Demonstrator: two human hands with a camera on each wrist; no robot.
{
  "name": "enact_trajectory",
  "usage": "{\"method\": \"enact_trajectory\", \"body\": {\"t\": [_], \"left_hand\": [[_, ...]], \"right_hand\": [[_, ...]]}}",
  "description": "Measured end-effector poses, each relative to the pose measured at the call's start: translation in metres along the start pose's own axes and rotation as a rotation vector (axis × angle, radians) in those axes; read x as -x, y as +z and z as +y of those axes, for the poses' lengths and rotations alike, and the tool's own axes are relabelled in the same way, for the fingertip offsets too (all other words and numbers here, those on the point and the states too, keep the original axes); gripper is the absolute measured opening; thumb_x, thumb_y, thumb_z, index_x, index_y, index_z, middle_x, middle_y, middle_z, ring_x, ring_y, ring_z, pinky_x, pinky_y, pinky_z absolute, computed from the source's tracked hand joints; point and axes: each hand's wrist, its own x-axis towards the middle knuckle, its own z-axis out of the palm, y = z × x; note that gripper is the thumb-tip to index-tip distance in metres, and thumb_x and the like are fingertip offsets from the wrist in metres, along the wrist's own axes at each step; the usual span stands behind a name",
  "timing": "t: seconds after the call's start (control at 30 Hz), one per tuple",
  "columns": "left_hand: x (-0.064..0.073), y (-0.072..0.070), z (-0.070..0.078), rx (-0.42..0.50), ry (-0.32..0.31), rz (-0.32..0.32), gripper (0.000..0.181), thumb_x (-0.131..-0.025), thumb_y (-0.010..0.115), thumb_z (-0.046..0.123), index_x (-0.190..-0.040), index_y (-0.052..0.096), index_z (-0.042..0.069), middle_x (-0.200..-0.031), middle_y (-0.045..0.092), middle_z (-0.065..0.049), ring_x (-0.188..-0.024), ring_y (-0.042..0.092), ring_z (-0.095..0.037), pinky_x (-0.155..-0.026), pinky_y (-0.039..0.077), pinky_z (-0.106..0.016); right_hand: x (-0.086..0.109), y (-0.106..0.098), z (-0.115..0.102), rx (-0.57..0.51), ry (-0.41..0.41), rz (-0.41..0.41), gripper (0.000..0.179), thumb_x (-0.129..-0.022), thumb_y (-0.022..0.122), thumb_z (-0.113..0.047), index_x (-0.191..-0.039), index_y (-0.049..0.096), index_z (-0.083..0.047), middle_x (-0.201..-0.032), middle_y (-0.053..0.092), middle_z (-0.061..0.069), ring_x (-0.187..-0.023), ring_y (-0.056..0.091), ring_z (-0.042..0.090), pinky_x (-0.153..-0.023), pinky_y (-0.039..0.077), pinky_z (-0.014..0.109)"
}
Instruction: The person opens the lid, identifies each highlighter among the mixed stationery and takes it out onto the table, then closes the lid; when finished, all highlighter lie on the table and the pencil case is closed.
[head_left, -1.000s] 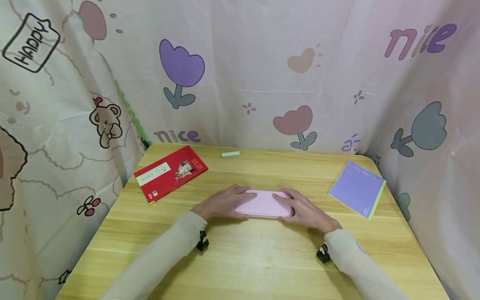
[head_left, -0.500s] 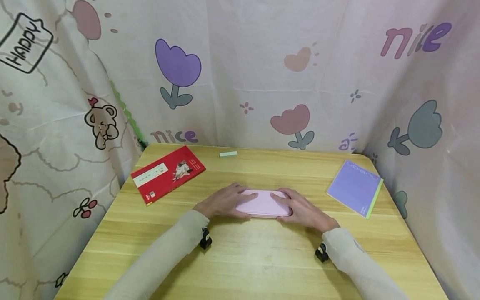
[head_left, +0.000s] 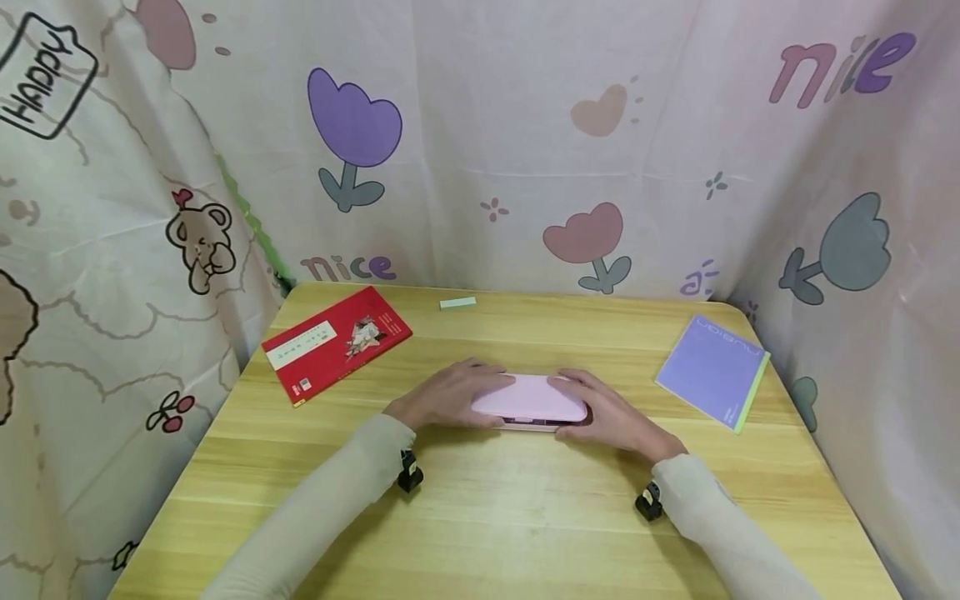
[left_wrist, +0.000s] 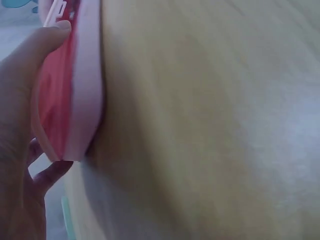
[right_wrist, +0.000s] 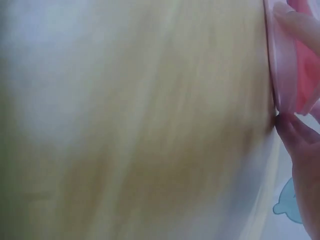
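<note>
In the head view, a pink pencil case [head_left: 532,397] lies lengthwise across the middle of the wooden table [head_left: 517,517]. Its lid is slightly raised, and a dark gap runs along the front. My left hand [head_left: 450,396] grips the left end, and my right hand [head_left: 617,418] holds the right end. The left wrist view shows the thumb [left_wrist: 61,26] on the case's front beside a small clasp, with a darker pink inside showing. In the right wrist view, the thumb [right_wrist: 282,9] presses on the pale lower wall, and other fingers [right_wrist: 292,131] touch the corner.
A red book [head_left: 337,343] lies at the back left and a purple notebook [head_left: 711,371] at the back right. Near the back edge sits a small pale green bar [head_left: 457,302]. Printed curtains [head_left: 480,150] hang close behind and beside the table.
The case's lid has lifted at the front, and a dark gap now shows where it was closed. Both hands keep hold of the ends. The view has shifted slightly.
</note>
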Motion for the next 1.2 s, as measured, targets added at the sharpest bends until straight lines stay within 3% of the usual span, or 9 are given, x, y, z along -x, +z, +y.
{"method": "enact_trajectory", "body": {"t": [0.1,0.23,0.47,0.6,0.77,0.9,1.0,1.1,1.2], "left_hand": [[-0.002,-0.003,-0.002,0.061,-0.004,0.026,0.076,-0.096,0.073,0.066,-0.16,0.057,0.029,-0.164,0.056,0.002,-0.15,0.053,-0.024,-0.123,0.046,-0.051],[-0.004,-0.011,-0.003,0.155,-0.053,0.055,0.069,-0.094,0.077,0.063,-0.153,0.065,0.028,-0.156,0.064,0.003,-0.144,0.059,-0.022,-0.122,0.048,-0.048],[-0.008,-0.025,-0.004,0.289,-0.215,0.075,0.062,-0.093,0.077,0.067,-0.142,0.073,0.028,-0.139,0.073,0.004,-0.131,0.066,-0.019,-0.116,0.052,-0.05],[-0.01,-0.028,-0.005,0.352,-0.284,0.09,0.065,-0.094,0.075,0.067,-0.143,0.072,0.025,-0.131,0.075,0.006,-0.124,0.068,-0.018,-0.114,0.054,-0.05],[-0.011,-0.03,-0.006,0.388,-0.335,0.103,0.07,-0.093,0.074,0.071,-0.146,0.071,0.025,-0.132,0.075,0.004,-0.125,0.067,-0.02,-0.113,0.054,-0.052],[-0.003,-0.032,-0.01,0.381,-0.338,0.105,0.076,-0.091,0.073,0.076,-0.149,0.068,0.027,-0.137,0.073,0.005,-0.129,0.066,-0.02,-0.112,0.055,-0.052],[0.011,-0.033,-0.015,0.385,-0.332,0.148,0.074,-0.092,0.075,0.073,-0.149,0.067,0.026,-0.136,0.07,0.007,-0.129,0.065,-0.02,-0.111,0.056,-0.051],[0.028,-0.031,-0.02,0.394,-0.296,0.229,0.056,-0.096,0.078,0.061,-0.137,0.07,0.023,-0.127,0.069,0.007,-0.123,0.065,-0.018,-0.107,0.058,-0.05],[0.044,-0.027,-0.021,0.386,-0.206,0.294,0.031,-0.099,0.082,0.042,-0.12,0.072,0.022,-0.118,0.069,0.007,-0.116,0.065,-0.018,-0.105,0.058,-0.052]], "right_hand": [[0.005,-0.003,0.003,-0.061,0.036,0.029,0.088,-0.089,0.091,-0.046,-0.164,0.051,-0.023,-0.171,0.042,0.012,-0.153,0.046,0.043,-0.119,0.043,0.071],[0.012,-0.012,0.007,-0.128,0.064,0.111,0.084,-0.087,0.094,-0.036,-0.16,0.056,-0.018,-0.166,0.048,0.011,-0.149,0.051,0.042,-0.12,0.042,0.07],[0.028,-0.022,0.017,-0.207,0.062,0.252,0.042,-0.089,0.092,-0.013,-0.124,0.07,-0.008,-0.141,0.067,0.015,-0.14,0.06,0.039,-0.115,0.051,0.057],[0.033,-0.019,0.015,-0.147,0.015,0.236,0.028,-0.09,0.091,-0.017,-0.115,0.079,-0.015,-0.138,0.073,0.011,-0.143,0.058,0.041,-0.116,0.047,0.069],[0.027,-0.011,0.007,-0.069,-0.039,0.167,0.039,-0.092,0.089,-0.028,-0.129,0.081,-0.021,-0.143,0.072,0.006,-0.149,0.051,0.045,-0.118,0.039,0.077],[0.022,-0.008,0.004,-0.052,-0.032,0.148,0.046,-0.092,0.088,-0.032,-0.136,0.078,-0.022,-0.15,0.068,0.008,-0.154,0.045,0.045,-0.118,0.038,0.079],[0.018,-0.007,0.003,-0.054,-0.033,0.141,0.05,-0.093,0.088,-0.033,-0.139,0.076,-0.02,-0.155,0.064,0.009,-0.158,0.04,0.043,-0.119,0.037,0.078],[0.015,-0.007,0.003,-0.064,-0.022,0.129,0.054,-0.093,0.088,-0.034,-0.143,0.074,-0.019,-0.159,0.06,0.009,-0.16,0.037,0.042,-0.121,0.036,0.076],[0.013,-0.007,0.003,-0.079,0.01,0.121,0.058,-0.092,0.089,-0.035,-0.144,0.072,-0.019,-0.163,0.056,0.011,-0.16,0.037,0.043,-0.123,0.034,0.076]]}}
